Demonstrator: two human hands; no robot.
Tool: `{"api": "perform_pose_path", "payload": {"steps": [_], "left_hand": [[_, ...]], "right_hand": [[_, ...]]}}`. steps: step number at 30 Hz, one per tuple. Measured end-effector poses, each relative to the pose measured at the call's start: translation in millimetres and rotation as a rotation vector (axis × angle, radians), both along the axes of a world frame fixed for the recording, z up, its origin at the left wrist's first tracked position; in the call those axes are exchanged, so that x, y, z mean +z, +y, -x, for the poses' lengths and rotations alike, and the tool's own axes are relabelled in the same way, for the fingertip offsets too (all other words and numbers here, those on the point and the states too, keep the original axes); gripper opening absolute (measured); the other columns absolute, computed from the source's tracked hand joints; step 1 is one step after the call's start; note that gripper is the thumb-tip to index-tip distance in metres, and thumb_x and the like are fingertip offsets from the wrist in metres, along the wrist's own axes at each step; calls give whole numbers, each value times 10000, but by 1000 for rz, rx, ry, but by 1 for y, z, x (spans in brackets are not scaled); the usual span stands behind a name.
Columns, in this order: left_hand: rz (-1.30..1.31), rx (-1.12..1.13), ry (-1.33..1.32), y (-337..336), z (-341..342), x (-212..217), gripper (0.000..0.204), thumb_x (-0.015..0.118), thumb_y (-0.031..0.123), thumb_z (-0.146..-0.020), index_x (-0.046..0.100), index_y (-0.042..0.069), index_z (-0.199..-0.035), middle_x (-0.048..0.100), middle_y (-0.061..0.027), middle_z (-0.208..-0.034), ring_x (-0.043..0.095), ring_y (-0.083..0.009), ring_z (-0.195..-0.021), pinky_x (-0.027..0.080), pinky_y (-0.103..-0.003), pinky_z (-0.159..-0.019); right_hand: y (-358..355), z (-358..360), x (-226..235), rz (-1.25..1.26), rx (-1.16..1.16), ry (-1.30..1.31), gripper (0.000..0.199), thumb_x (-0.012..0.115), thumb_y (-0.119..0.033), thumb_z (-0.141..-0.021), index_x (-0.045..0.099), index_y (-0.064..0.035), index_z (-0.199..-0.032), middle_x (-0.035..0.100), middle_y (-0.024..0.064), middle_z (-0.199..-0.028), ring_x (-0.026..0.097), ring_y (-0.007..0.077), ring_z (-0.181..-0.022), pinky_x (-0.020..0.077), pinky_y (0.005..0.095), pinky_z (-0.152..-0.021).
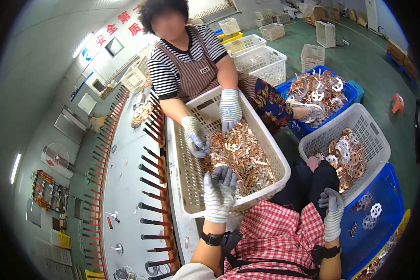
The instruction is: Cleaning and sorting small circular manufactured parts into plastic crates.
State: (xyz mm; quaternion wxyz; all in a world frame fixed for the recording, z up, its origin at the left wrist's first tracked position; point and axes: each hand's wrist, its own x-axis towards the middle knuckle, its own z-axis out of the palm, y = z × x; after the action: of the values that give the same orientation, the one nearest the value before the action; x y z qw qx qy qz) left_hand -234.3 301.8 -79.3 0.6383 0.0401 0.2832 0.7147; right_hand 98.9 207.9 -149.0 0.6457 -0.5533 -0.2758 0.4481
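Note:
A white slotted plastic basket (pixel 184 177) sits in front of me, holding a heap of small copper-coloured metal parts (pixel 240 151). My left hand (pixel 218 189), in a striped work glove with grey fingertips, reaches over the basket's near rim, fingers curled down onto the parts. My right hand (pixel 332 210), gloved the same way, rests by my knee with fingers loosely curled, holding nothing I can see. Across the basket a person in a striped shirt and brown apron has both gloved hands (pixel 196 135) (pixel 229 108) in the parts.
A long metal bench (pixel 126 186) with rows of upright pegs runs along my left. To my right a white basket (pixel 373 135) of copper rings sits on a blue crate (pixel 382 210); another blue crate (pixel 343 95) of rings stands beyond. Empty white baskets stand on the green floor behind.

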Motion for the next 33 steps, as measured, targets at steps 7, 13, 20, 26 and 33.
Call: {"api": "perform_pose_path", "payload": {"steps": [7,13,20,26,33], "left_hand": [[-42,-5,31,-1,3,-7,395,668,384,-818,625,48,-1020,612,-122,-1068,535,-281,-1073,379,-457,-1023],[-17,-47,1,-5,10,-8,371,676,380,-813,648,53,-987,617,-121,-1067,528,-281,-1086,368,-449,-1030],[-50,-48,6,-7,6,-3,294,657,320,-847,636,56,-973,630,-90,-1048,560,-248,-1042,410,-412,-1004],[-59,-43,12,-7,7,-6,278,654,304,-851,636,59,-979,642,-87,-1037,571,-247,-1029,417,-420,-994],[-75,-46,39,-7,8,-10,311,643,329,-851,639,57,-1002,643,-102,-1044,565,-264,-1059,390,-455,-1020]], "right_hand": [[2,-8,-16,-72,12,26,435,604,-393,-879,597,-6,-1077,625,58,-844,584,92,-630,489,209,-539],[3,-8,-22,-76,11,26,437,599,-392,-881,598,-1,-1077,628,64,-842,586,99,-627,486,212,-539],[3,-6,-23,-79,-23,35,397,595,-361,-887,612,-4,-1060,623,63,-824,577,103,-609,475,216,-528],[2,-9,-28,-101,-1,36,431,591,-388,-888,603,-3,-1080,628,69,-853,585,106,-622,480,215,-537],[0,-10,-33,-105,-1,28,455,591,-406,-886,599,2,-1087,628,77,-875,589,110,-632,484,218,-546]]}}
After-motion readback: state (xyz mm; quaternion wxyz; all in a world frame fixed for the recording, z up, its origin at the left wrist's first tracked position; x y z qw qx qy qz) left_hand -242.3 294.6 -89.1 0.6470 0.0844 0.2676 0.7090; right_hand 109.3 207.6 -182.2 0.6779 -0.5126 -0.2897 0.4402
